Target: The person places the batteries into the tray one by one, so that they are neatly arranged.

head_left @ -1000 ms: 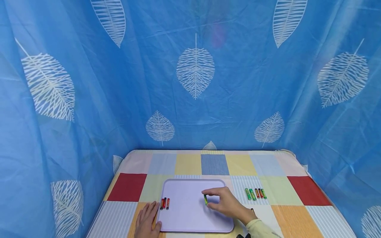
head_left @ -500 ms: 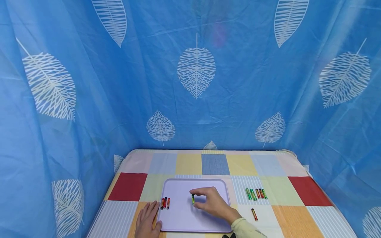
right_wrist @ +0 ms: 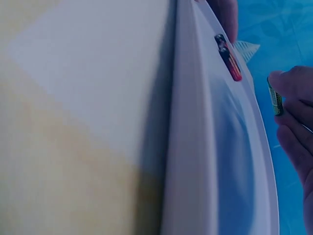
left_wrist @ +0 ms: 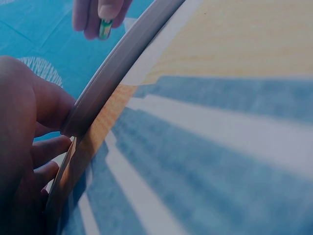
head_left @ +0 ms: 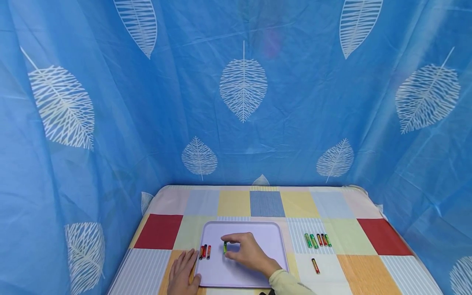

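My right hand (head_left: 248,253) pinches a green battery (head_left: 225,247) between thumb and fingertips, holding it upright above the lilac tray (head_left: 239,276). In the right wrist view the same green battery (right_wrist: 275,98) stands out against the blue curtain. Red and black batteries (head_left: 208,252) lie side by side along the tray's left side, left of the held one. My left hand (head_left: 183,273) rests at the tray's left edge with fingers extended. The left wrist view has its thumb (left_wrist: 54,105) against the tray rim (left_wrist: 115,73).
Right of the tray, a row of green and red batteries (head_left: 314,241) lies on the patchwork tablecloth (head_left: 265,204). One red and black battery (head_left: 315,266) lies nearer the front. Blue leaf-print curtains (head_left: 295,102) close in the table's back and sides.
My right hand has carried the green battery leftward across the tray, towards the red batteries. The lone battery right of the tray has come into full view. The left hand stays put.
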Tool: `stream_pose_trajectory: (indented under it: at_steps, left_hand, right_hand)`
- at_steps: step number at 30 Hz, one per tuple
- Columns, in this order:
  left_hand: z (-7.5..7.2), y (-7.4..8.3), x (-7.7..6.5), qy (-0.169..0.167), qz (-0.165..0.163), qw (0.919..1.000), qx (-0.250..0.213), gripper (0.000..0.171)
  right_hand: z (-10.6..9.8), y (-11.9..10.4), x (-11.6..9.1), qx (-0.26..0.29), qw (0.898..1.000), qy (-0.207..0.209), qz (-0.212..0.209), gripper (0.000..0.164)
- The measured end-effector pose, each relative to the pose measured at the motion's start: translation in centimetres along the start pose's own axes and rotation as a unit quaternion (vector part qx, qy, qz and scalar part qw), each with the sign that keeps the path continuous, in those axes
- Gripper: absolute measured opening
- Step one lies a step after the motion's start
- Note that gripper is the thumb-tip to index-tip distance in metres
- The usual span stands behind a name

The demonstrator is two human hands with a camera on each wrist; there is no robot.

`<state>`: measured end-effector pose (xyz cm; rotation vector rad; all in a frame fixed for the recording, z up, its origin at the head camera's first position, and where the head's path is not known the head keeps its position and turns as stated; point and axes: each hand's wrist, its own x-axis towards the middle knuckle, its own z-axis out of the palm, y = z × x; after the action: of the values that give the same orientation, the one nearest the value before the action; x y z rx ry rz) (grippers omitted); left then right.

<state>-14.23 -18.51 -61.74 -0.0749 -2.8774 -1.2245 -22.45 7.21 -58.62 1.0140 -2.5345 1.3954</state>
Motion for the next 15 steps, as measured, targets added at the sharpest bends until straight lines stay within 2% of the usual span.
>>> stream_pose_trajectory:
  at_steps: [7, 15]
  left_hand:
    - [0.1, -0.1, 0.1, -0.007, -0.005, 0.9999, 0.009, 0.068]
    - [0.2, -0.2, 0.0, 0.011, 0.010, 0.9998, 0.010, 0.067]
  right_hand:
    - [1.7, -0.1, 0.6, 0.004, 1.000, -0.006, 0.018, 0.045]
    - [3.2, -0.4, 1.3, 0.006, 0.999, -0.007, 0.036, 0.043]
